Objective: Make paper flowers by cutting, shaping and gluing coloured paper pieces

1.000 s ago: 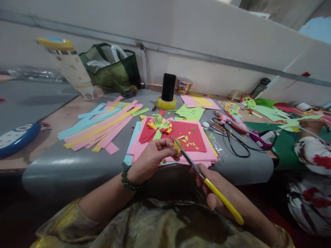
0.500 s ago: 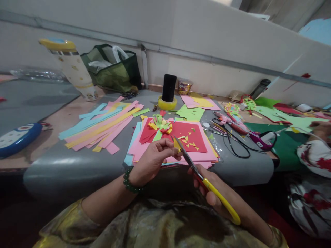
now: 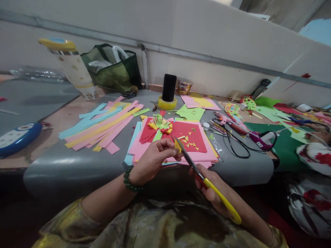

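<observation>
Left hand (image 3: 153, 156) is pinched closed on something small, right hand (image 3: 216, 178) is wrapped round a pair of handles, both at the near edge of the worktop (image 3: 77, 168). Behind them: a coloured paper stack (image 3: 210, 154), red sheet (image 3: 201, 137) on it. Then the scissors (image 3: 190, 161) in that right hand, blades slightly parted, with the left's yellow piece (image 3: 177, 145) right at them. Tiny yellow scraps (image 3: 187, 137) lie beyond. Looks like mid-trim; next snip probably wants a steady pinch, fingertips clear, and a gentle squeeze.

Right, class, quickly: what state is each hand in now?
Left hand: closed, pinching a small yellow paper piece.
Right hand: closed around yellow-handled scissors.
</observation>
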A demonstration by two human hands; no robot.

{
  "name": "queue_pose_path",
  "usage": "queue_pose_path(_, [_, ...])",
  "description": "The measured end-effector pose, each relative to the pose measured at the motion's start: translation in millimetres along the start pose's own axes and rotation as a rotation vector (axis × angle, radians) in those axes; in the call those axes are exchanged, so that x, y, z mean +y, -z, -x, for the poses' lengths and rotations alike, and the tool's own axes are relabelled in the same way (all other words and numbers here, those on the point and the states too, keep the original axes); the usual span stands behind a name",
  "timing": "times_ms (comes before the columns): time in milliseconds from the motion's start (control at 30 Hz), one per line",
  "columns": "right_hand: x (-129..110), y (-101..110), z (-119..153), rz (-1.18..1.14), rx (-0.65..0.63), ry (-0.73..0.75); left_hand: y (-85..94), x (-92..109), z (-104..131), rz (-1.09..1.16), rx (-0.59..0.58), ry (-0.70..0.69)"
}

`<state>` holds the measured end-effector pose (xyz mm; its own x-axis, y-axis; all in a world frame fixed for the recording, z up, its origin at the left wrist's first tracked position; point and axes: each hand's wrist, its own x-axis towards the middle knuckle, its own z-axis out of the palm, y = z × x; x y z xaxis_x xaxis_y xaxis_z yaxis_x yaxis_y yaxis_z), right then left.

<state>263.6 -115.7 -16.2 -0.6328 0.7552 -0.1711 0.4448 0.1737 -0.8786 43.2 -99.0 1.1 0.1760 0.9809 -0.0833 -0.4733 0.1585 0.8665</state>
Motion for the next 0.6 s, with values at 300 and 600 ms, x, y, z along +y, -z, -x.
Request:
queue_pose_path(300, [-4.7, 0.6, -0.3, 0.045, 0.016, -0.035, 0.7, -0.1, -0.3, -0.031, -0.013, 0.001])
queue_pose_path(600, [9.7, 20.5, 17.7, 0.113, -0.024, 0.084, 12.7, 8.6, -3.6, -0.102, -0.049, 0.015])
